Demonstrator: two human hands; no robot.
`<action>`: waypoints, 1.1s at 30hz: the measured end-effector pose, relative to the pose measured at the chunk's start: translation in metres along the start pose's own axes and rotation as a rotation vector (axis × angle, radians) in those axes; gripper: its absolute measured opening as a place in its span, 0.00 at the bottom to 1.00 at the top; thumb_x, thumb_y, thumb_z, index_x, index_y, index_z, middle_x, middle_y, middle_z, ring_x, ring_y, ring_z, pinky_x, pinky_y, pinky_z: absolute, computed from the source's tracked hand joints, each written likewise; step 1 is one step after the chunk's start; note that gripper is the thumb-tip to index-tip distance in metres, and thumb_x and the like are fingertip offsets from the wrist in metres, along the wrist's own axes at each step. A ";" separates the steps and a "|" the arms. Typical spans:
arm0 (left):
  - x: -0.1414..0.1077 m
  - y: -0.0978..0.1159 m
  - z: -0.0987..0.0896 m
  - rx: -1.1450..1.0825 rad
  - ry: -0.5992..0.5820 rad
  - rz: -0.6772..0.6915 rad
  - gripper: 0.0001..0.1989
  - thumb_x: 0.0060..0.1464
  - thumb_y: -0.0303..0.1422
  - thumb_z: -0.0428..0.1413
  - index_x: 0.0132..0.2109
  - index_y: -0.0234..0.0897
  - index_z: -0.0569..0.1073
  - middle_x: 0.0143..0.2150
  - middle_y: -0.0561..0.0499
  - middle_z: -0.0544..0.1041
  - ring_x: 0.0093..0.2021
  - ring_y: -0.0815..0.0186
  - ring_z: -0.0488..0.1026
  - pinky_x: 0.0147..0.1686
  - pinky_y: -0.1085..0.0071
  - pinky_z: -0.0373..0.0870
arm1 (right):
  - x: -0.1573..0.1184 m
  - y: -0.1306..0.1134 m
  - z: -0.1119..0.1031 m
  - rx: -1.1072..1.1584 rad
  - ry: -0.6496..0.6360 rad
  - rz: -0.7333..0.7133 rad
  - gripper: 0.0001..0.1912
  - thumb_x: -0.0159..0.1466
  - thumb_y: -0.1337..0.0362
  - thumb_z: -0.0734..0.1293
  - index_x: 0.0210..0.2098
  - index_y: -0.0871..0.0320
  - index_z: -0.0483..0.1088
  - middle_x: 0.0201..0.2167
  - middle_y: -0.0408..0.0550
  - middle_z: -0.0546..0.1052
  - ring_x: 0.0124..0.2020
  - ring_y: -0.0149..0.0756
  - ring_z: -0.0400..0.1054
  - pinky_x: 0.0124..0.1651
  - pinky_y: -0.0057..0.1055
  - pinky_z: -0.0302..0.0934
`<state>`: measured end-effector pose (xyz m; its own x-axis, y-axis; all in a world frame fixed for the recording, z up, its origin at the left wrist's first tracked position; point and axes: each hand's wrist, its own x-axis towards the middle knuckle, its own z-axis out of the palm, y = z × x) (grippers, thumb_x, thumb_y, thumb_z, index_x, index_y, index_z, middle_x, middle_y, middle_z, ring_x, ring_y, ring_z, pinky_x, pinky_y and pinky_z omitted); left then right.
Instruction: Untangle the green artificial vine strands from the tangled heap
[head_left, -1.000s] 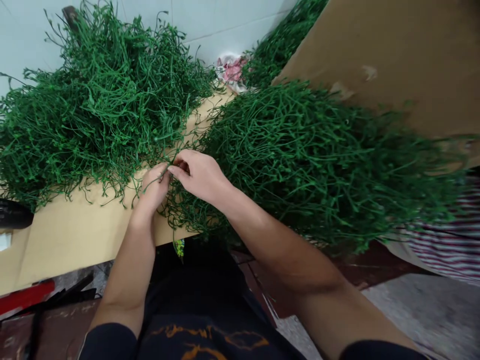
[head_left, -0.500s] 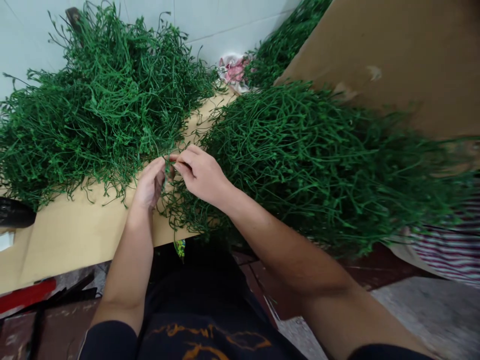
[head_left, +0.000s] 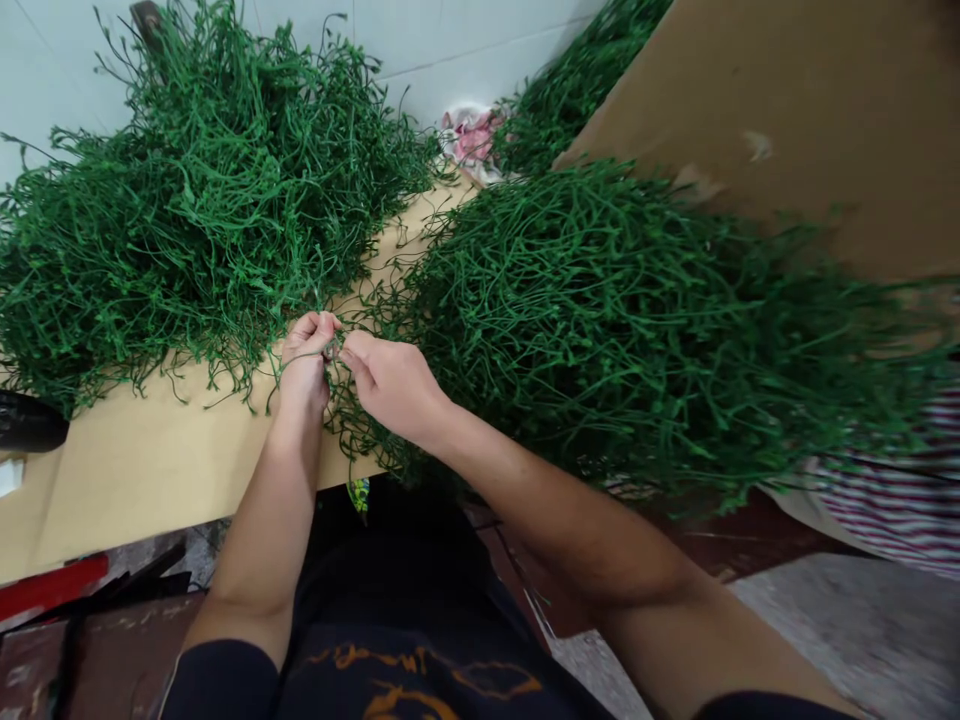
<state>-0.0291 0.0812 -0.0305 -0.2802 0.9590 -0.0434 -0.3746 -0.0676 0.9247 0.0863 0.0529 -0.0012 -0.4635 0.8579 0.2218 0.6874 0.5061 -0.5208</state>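
Observation:
My left hand [head_left: 306,360] is closed on thin green stems, one of which runs across its fingers. Beside it on the right, my right hand [head_left: 390,380] pinches at the same stems, its fingertips close to the left ones. Both hands are over the cardboard [head_left: 150,470], between a big left heap of green plastic-looking stems [head_left: 225,200] and a wide right heap of the same stems [head_left: 600,320]. Where the fingertips meet, the small details are hard to make out.
A brown cardboard sheet [head_left: 810,120] leans at the upper right. Pink and white cloth [head_left: 474,140] lies by the tiled wall [head_left: 450,40]. A black object [head_left: 30,422] is at the left edge, striped fabric [head_left: 900,500] at the right.
My left fingers have curled in, and a stem now crosses them. My right hand has moved slightly down and toward me, staying near the left.

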 end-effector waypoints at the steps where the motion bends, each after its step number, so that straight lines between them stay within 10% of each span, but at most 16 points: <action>1: 0.003 0.000 -0.001 -0.005 0.035 -0.010 0.13 0.51 0.28 0.57 0.23 0.34 0.62 0.20 0.59 0.63 0.17 0.80 0.52 0.18 0.77 0.49 | -0.007 -0.004 0.000 -0.015 -0.020 -0.011 0.14 0.64 0.66 0.51 0.35 0.60 0.67 0.27 0.50 0.72 0.26 0.34 0.62 0.30 0.30 0.48; 7: 0.011 0.020 -0.023 -0.122 0.279 0.037 0.14 0.56 0.37 0.53 0.26 0.37 0.60 0.15 0.61 0.49 0.15 0.77 0.46 0.16 0.77 0.48 | -0.049 -0.040 -0.016 0.102 -0.116 -0.608 0.09 0.57 0.70 0.56 0.31 0.57 0.68 0.23 0.45 0.71 0.23 0.31 0.60 0.25 0.29 0.48; 12: -0.003 0.028 -0.020 -0.249 -0.039 -0.237 0.14 0.59 0.38 0.49 0.28 0.35 0.65 0.15 0.61 0.49 0.14 0.78 0.48 0.15 0.79 0.50 | -0.020 -0.001 -0.058 -0.115 0.312 -0.153 0.15 0.65 0.63 0.54 0.28 0.59 0.67 0.26 0.48 0.68 0.27 0.31 0.60 0.33 0.31 0.54; 18: -0.002 0.026 -0.015 -0.334 -0.157 -0.322 0.16 0.60 0.37 0.47 0.27 0.32 0.68 0.15 0.61 0.48 0.13 0.79 0.50 0.15 0.80 0.50 | 0.000 0.051 -0.089 -0.460 0.569 0.179 0.25 0.59 0.48 0.62 0.44 0.64 0.70 0.46 0.64 0.66 0.51 0.53 0.56 0.46 0.48 0.52; 26: -0.007 0.020 -0.018 -0.107 -0.241 -0.234 0.13 0.54 0.33 0.55 0.24 0.33 0.66 0.16 0.59 0.56 0.14 0.80 0.54 0.15 0.81 0.53 | 0.019 -0.002 -0.014 -0.034 0.003 -0.068 0.16 0.62 0.59 0.62 0.45 0.64 0.65 0.43 0.56 0.70 0.43 0.40 0.64 0.45 0.36 0.58; 33: -0.002 0.018 -0.019 -0.076 -0.277 -0.149 0.09 0.53 0.34 0.56 0.29 0.32 0.71 0.15 0.61 0.50 0.14 0.79 0.50 0.16 0.81 0.49 | 0.023 0.006 -0.009 -0.007 0.046 0.055 0.12 0.65 0.62 0.54 0.38 0.61 0.66 0.30 0.48 0.71 0.28 0.32 0.60 0.32 0.29 0.49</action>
<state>-0.0519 0.0731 -0.0212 0.0301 0.9976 -0.0622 -0.4612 0.0691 0.8846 0.0849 0.0761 0.0077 -0.3987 0.8875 0.2310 0.7153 0.4586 -0.5272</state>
